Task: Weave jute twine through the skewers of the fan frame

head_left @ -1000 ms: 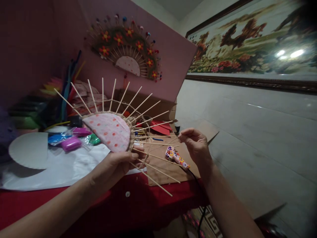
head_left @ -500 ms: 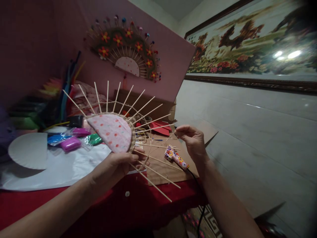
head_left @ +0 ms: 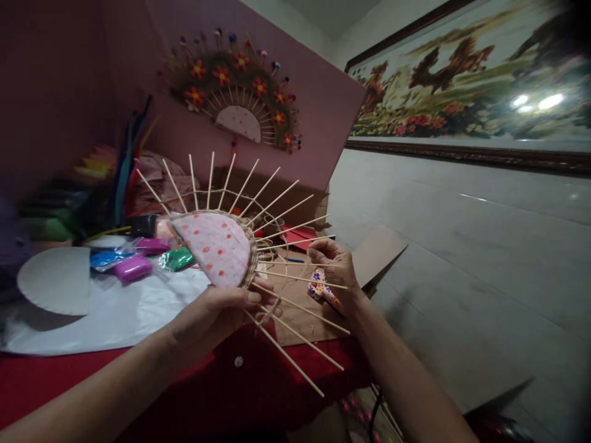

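Observation:
A half-round panel [head_left: 215, 249], pink with red dots, has thin wooden sticks [head_left: 272, 203] fanning out from its curved edge. Twine [head_left: 253, 246] is woven round the sticks close to that edge, and a looser strand loops further out. My left hand [head_left: 231, 304] grips the panel's lower right corner, thumb on the front, fingers partly hidden behind. My right hand [head_left: 335, 264] is closed in a pinch on a thin strand of twine, among the right-hand stick ends. Behind it lies a flower-patterned glue gun [head_left: 318, 286], partly covered by the hand.
On the table's red cloth [head_left: 194, 381] lie cardboard [head_left: 300, 320], a white half-disc [head_left: 55, 280] and bagged clay packs [head_left: 133, 269]. A finished fan with flowers [head_left: 237, 123] is on the pink board [head_left: 314, 111] behind. The tiled wall [head_left: 462, 246] bounds the right side.
My right hand has moved left and slightly down with the twine, now covering part of the glue gun. The fan's sticks have shifted a little right and turned slightly.

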`<state>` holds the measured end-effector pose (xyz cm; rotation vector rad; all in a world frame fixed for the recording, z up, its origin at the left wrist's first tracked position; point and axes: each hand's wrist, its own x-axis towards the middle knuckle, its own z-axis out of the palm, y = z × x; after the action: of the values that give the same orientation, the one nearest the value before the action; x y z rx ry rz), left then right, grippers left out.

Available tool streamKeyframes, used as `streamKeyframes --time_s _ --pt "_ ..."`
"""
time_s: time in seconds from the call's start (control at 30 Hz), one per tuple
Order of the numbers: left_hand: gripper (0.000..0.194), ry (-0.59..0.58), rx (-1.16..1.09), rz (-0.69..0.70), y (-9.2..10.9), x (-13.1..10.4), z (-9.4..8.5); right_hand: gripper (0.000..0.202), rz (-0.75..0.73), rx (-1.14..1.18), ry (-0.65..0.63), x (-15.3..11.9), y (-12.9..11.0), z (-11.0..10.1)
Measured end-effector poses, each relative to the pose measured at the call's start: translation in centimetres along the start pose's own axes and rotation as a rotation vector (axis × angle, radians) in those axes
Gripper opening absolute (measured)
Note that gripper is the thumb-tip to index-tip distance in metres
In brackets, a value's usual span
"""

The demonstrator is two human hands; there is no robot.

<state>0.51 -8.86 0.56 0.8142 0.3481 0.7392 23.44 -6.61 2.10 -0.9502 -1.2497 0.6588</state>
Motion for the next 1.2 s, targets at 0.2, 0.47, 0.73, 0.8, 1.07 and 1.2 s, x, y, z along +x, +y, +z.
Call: streamKeyframes --time_s 0.2,0.47,0.73,0.8,1.07,1.2 --pt "0.016 -0.017 -0.032 -0.006 0.0 0.1 0.1 0.013 -0.001 -0.042 -0.012 0.1 0.2 0.3" --pt "0.017 -0.026 -0.01 0.003 -0.1 0.0 0.0 0.011 -0.063 -0.091 0.037 0.0 -0.4 0.1" --pt "0.018 0.021 0.007 -0.002 -0.1 0.0 -0.1 0.012 -0.105 -0.059 0.075 -0.6 -0.9 -0.7" --pt "0.02 0.036 0.017 0.007 -0.2 0.0 -0.1 0.013 -0.082 -0.055 0.087 -0.9 -0.8 -0.9" --pt "0.02 0.022 0.035 0.003 -0.1 0.1 -0.2 0.014 -0.083 -0.074 0.144 -2.2 -0.7 -2.1" --pt "0.017 0.013 0.002 -0.01 -0.1 0.1 -0.1 0.01 -0.135 -0.089 0.139 -2.4 -0.8 -2.6"
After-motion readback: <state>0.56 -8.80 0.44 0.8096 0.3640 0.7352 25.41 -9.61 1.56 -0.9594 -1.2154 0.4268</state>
